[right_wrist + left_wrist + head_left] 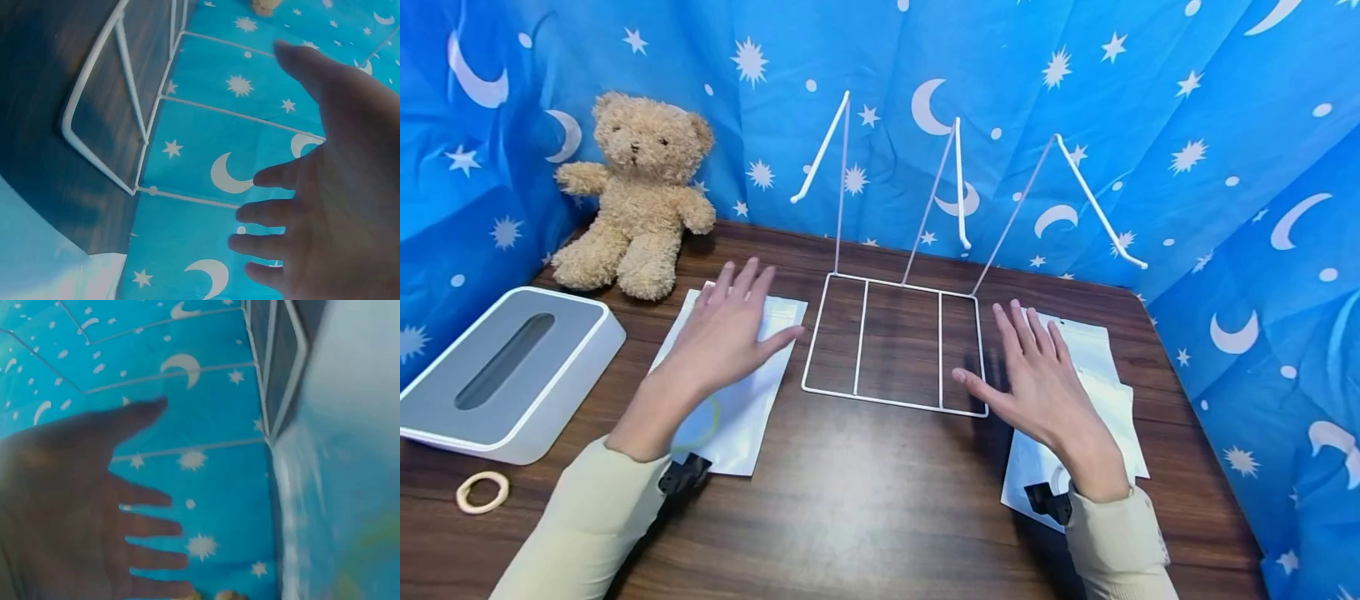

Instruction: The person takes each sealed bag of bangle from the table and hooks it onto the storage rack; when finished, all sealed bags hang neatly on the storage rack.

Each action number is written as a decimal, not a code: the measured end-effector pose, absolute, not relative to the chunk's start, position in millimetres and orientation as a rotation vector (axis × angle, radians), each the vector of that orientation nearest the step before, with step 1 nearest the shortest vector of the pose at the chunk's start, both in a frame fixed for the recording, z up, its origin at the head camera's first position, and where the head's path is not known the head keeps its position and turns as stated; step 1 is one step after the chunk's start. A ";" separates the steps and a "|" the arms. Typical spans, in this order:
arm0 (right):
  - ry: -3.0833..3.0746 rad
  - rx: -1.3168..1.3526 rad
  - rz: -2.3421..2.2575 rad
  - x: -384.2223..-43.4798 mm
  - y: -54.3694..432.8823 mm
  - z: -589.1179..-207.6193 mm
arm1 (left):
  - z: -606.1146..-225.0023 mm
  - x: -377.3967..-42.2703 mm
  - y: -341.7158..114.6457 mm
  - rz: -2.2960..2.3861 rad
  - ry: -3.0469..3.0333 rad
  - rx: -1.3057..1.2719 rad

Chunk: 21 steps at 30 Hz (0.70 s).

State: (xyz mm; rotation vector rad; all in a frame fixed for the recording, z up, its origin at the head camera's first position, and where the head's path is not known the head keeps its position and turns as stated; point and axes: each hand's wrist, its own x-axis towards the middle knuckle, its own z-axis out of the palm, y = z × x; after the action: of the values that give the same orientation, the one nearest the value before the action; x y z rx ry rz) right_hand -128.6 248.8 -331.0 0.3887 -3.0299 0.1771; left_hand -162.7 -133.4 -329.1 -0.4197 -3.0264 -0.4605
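Fingers extended and thumb spread, the left hand (718, 337) hovers over a silvery white pouch (752, 417) left of the rack. A pale green ring shape (707, 423) shows on that pouch, partly behind the wrist. On the other side, the right hand (1045, 387) is held with straight fingers above more white pouches (1112, 417), which overlap one another. Between the hands stands a white wire rack (895, 401) with a rectangular base and three tall hooked arms. Both wrist views show the palms holding nothing, with the rack's wires beyond the fingers.
A tan teddy bear (643, 192) sits at the back left. In front of it is a grey-topped white tissue box (512, 367), with a beige ring (482, 492) near the table's left edge. Blue curtain (880, 50) with moons and stars encloses the wooden table (865, 508).
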 end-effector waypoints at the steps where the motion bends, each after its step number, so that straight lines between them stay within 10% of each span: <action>1: -3.045 0.392 0.194 -128.0 248.4 -331.3 | -330.5 -162.1 -139.4 -0.457 -3.023 -0.386; 21: -3.184 0.407 0.332 -121.9 252.9 -379.7 | -349.5 -151.8 -191.4 -0.416 -3.321 0.073</action>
State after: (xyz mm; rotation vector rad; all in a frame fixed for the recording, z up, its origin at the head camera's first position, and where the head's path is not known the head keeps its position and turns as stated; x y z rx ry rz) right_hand -121.9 252.9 -379.7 0.4070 -3.1843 0.3319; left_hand -151.8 -191.4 -349.5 0.0731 -3.3207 -0.4155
